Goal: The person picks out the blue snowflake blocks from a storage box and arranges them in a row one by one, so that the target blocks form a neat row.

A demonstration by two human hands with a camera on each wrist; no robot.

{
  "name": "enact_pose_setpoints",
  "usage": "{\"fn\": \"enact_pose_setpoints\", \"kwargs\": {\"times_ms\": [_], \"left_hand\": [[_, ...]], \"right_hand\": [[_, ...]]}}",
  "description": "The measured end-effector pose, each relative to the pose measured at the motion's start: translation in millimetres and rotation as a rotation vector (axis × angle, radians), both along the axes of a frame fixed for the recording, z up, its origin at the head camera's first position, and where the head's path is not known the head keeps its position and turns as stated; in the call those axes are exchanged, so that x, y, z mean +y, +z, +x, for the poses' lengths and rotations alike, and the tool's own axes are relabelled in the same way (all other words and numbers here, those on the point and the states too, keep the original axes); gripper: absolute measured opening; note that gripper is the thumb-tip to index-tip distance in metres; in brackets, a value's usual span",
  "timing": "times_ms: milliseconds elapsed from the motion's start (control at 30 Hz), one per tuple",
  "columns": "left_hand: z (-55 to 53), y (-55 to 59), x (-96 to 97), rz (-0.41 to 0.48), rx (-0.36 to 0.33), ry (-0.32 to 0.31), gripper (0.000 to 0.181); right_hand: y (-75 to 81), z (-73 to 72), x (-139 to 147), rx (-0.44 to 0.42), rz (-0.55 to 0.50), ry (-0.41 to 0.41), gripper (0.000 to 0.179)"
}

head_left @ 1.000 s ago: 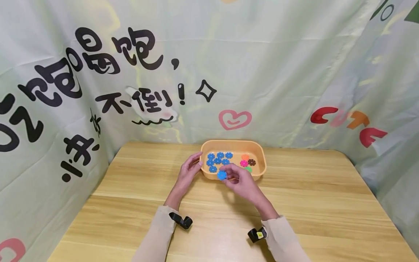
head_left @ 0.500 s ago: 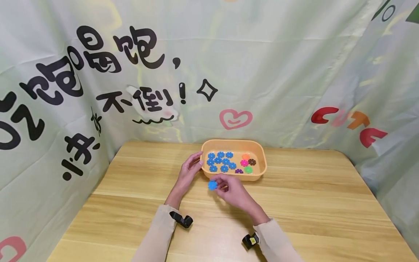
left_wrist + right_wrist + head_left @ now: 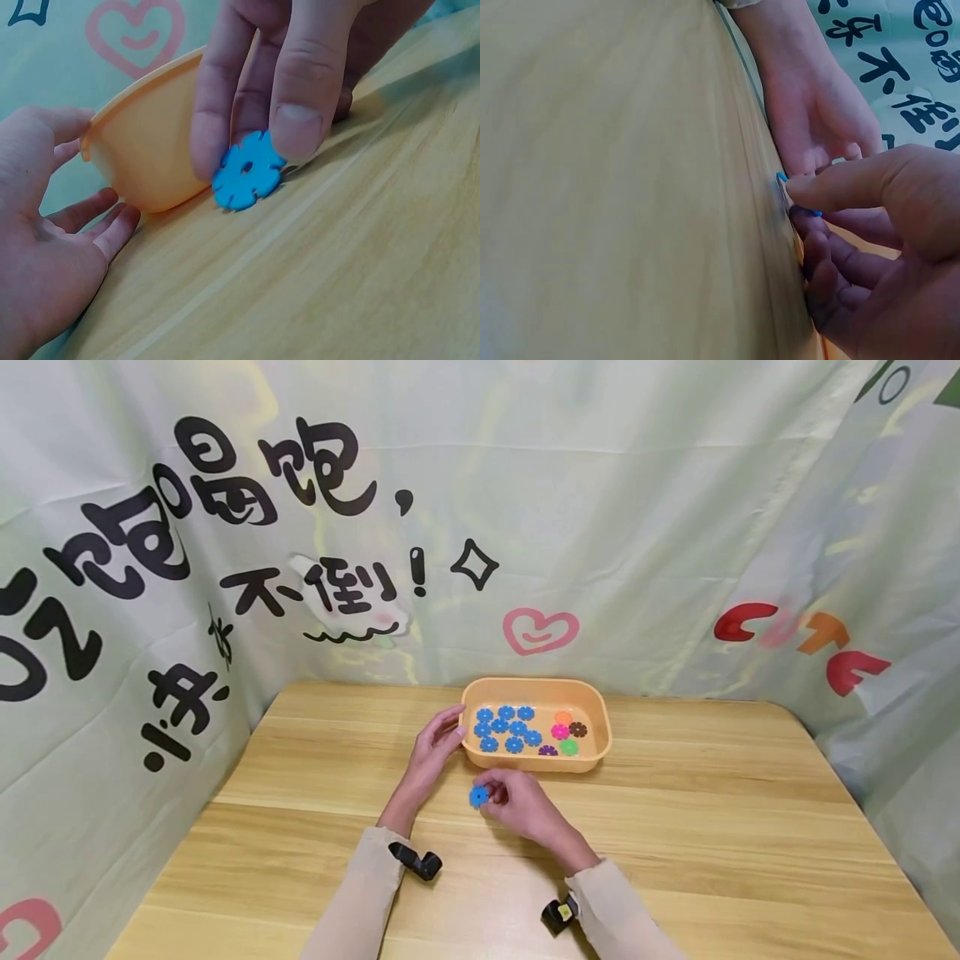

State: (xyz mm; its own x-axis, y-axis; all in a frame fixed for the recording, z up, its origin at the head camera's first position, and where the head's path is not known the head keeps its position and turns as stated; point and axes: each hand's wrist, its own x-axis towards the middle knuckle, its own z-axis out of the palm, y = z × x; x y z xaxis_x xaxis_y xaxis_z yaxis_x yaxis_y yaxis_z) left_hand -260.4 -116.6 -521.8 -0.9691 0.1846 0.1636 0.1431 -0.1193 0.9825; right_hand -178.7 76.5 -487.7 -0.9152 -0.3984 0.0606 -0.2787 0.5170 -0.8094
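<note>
My right hand [image 3: 519,806] pinches a blue snowflake building disc [image 3: 478,797] between thumb and fingers, in front of the orange plastic basket [image 3: 551,764]. In the left wrist view the notched disc [image 3: 247,171] is tilted, low over the wood, with a small hole in its centre. Only slivers of it show past the thumb in the right wrist view. My left hand [image 3: 432,752] holds the basket's left end, fingertips at the rim and against the side. Several blue discs [image 3: 498,725] lie in the basket's left part.
A pink disc [image 3: 560,732], a brown one [image 3: 577,729], a green one [image 3: 568,747], an orange one [image 3: 563,717] and a purple one [image 3: 548,750] lie in the basket's right part. The wooden table [image 3: 712,827] ends at a printed curtain [image 3: 637,552].
My right hand has carried the blue disc from over the basket's front rim toward me and leftward, lower over the table. My left hand stays at the basket's left end.
</note>
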Motion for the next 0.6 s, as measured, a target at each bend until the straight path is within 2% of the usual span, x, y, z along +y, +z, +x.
{"fn": "enact_pose_setpoints", "kwargs": {"times_ms": [167,433,600], "left_hand": [[-0.4,0.8,0.1,-0.008,-0.008,-0.002,0.044],[-1.6,1.6,-1.2,-0.002,-0.013,-0.040,0.047],[-0.9,1.2,-0.1,0.002,-0.008,-0.023,0.044]], "right_hand": [[-1.5,0.8,-6.0,0.001,0.042,-0.016,0.027],[-2.7,3.2,-10.1,0.037,0.082,-0.047,0.026],[-1.9,3.4,-11.9,0.036,0.106,-0.061,0.025]]}}
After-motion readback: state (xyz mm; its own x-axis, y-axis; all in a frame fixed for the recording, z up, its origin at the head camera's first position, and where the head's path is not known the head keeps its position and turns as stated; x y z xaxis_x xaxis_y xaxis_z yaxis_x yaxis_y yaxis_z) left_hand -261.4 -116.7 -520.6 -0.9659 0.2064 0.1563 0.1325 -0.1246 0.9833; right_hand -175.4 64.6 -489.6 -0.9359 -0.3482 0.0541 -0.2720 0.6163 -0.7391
